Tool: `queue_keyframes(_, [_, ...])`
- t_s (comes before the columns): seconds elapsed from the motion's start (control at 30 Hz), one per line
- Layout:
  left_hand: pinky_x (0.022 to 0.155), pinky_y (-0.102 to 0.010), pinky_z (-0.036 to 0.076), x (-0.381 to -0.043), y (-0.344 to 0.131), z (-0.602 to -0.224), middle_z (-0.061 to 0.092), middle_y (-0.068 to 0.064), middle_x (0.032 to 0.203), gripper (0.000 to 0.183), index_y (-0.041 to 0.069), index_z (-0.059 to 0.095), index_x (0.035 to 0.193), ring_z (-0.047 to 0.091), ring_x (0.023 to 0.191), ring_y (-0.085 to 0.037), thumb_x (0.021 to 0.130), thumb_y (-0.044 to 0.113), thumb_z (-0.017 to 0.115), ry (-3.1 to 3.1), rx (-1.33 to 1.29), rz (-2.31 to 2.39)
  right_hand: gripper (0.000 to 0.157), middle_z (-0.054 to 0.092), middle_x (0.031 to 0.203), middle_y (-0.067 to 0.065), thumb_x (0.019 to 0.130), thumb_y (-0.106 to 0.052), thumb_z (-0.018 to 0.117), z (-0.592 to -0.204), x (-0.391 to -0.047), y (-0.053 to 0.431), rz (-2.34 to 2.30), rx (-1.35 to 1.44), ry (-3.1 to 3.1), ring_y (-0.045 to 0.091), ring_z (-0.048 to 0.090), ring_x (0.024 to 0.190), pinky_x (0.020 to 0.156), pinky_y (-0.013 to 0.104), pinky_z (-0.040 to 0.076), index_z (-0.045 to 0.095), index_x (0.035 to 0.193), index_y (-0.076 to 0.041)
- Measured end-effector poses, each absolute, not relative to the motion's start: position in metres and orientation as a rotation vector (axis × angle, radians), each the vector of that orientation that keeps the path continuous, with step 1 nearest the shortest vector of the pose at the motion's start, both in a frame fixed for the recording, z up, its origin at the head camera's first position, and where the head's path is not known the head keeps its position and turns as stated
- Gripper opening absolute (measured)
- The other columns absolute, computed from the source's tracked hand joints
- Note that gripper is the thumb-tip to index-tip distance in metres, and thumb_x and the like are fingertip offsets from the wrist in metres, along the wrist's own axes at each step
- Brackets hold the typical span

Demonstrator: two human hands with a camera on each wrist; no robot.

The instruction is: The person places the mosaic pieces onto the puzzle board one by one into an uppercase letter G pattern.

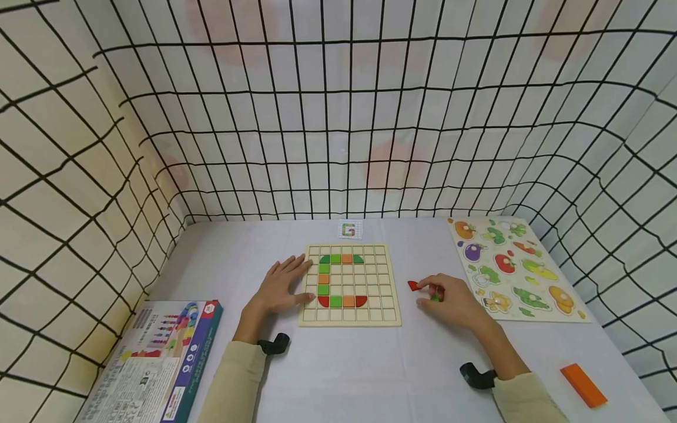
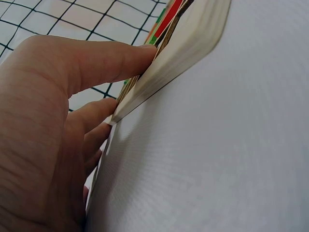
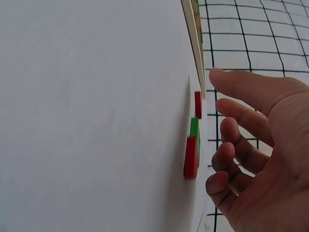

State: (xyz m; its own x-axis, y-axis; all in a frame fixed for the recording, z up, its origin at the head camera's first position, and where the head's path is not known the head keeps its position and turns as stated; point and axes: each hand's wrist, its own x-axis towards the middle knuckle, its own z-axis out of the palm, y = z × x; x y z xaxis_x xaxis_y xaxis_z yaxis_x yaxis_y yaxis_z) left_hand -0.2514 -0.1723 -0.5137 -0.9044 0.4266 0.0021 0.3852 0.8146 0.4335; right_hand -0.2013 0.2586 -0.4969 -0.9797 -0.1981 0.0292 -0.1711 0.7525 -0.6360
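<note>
A wooden grid board (image 1: 375, 282) lies mid-table, with green, orange and red pieces forming an open outline like a C. My left hand (image 1: 282, 288) is spread along its left side. Its thumb (image 2: 130, 60) rests on the board's rim, fingers beyond it touching the edge. To the right of the board, my right hand (image 1: 449, 301) hovers over loose pieces, fingers loosely bent and holding nothing. A red piece (image 1: 413, 285) is by its index fingertip. In the right wrist view a green piece (image 3: 194, 126) and another red piece (image 3: 190, 158) lie below the fingers.
A small card (image 1: 350, 230) with a colored G lies behind the board. At the right are a vegetable picture board (image 1: 510, 276) and an orange block (image 1: 584, 385). A printed box (image 1: 153, 364) lies at left. Black wire mesh (image 1: 338, 129) surrounds the table.
</note>
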Motion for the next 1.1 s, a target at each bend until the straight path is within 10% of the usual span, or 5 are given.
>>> queue_keyframes(1.1, [0.128, -0.062, 0.013, -0.251, -0.173, -0.514, 0.028, -0.005, 0.171, 0.086, 0.021, 0.036, 0.162, 0.021, 0.16, -0.033, 0.089, 0.058, 0.063, 2.903, 0.64, 0.649, 0.025, 0.058, 0.083, -0.001, 0.087, -0.022, 0.084, -0.494, -0.192, 0.28, -1.0, -0.224, 2.967, 0.017, 0.05, 0.077, 0.062, 0.023, 0.039, 0.076, 0.108, -0.012])
